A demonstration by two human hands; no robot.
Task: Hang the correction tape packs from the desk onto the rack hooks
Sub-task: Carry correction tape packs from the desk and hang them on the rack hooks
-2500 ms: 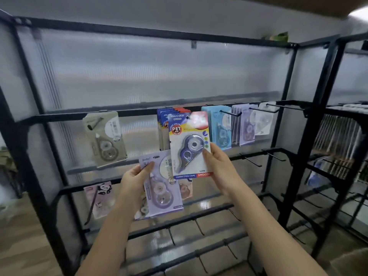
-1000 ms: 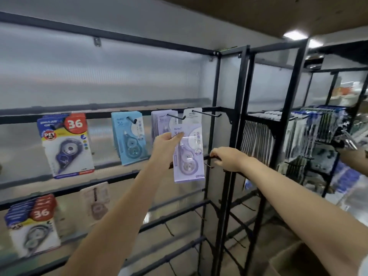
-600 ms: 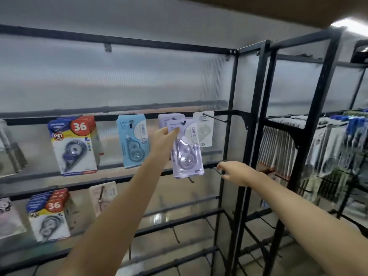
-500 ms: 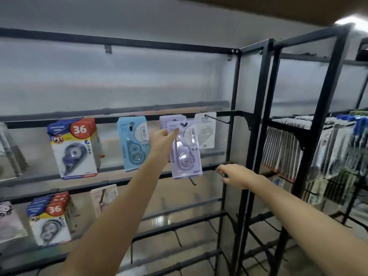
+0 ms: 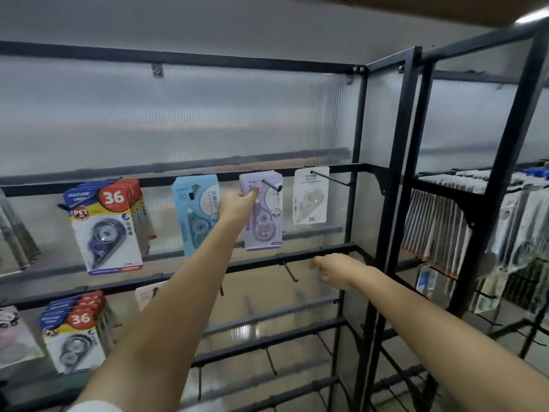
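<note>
1. The left hand pinches the top left corner of the purple correction tape pack, which hangs on a rack hook on the upper bar
2. Left of the purple pack hangs a blue pack; right of it, a white pack
3. The right hand hovers below and right of the purple pack, fingers loosely curled, its grip empty, near a bare hook on the lower bar
</note>
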